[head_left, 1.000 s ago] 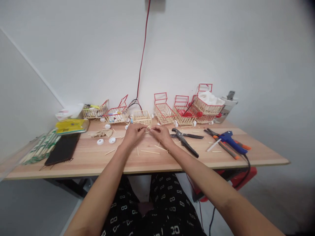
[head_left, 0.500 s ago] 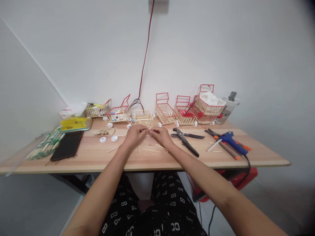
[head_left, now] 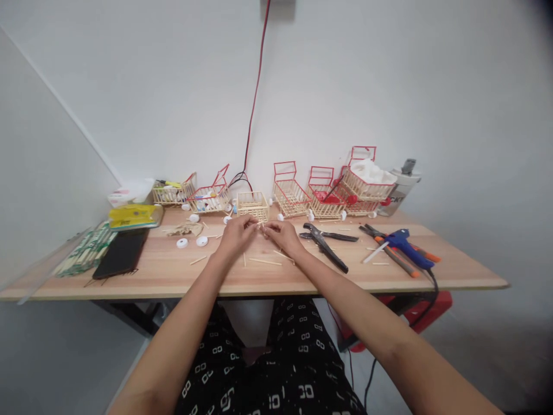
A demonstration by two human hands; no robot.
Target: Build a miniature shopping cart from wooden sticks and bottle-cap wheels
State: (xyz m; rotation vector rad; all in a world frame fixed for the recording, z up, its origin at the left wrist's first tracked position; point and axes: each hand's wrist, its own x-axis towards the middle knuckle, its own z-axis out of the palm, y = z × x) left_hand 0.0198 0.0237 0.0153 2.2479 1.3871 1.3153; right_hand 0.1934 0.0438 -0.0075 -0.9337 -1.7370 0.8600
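My left hand (head_left: 237,234) and my right hand (head_left: 283,235) meet at mid-table, fingertips pinched close together. Between them is a small piece of pale wooden stick (head_left: 260,225), mostly hidden by the fingers. Just behind the hands stands a small basket of wooden sticks (head_left: 253,205), without a red handle. Loose cut sticks (head_left: 265,261) lie on the table in front of the hands. Two white wheels (head_left: 201,241) rest flat to the left of my left hand. Black-handled cutters (head_left: 326,246) lie open to the right of my right hand.
Several red-trimmed miniature shopping carts (head_left: 291,196) line the wall. A blue glue gun (head_left: 404,245) lies on orange-handled pliers (head_left: 400,263) at right, its cable over the table edge (head_left: 466,286). At left are a black phone (head_left: 121,253), green-wrapped stick bundles (head_left: 84,253) and a yellow packet (head_left: 133,216).
My hands stay almost in place, with the fingertips shifting slightly around the small stick piece. The whole view has moved a little; the things on the table lie as before.
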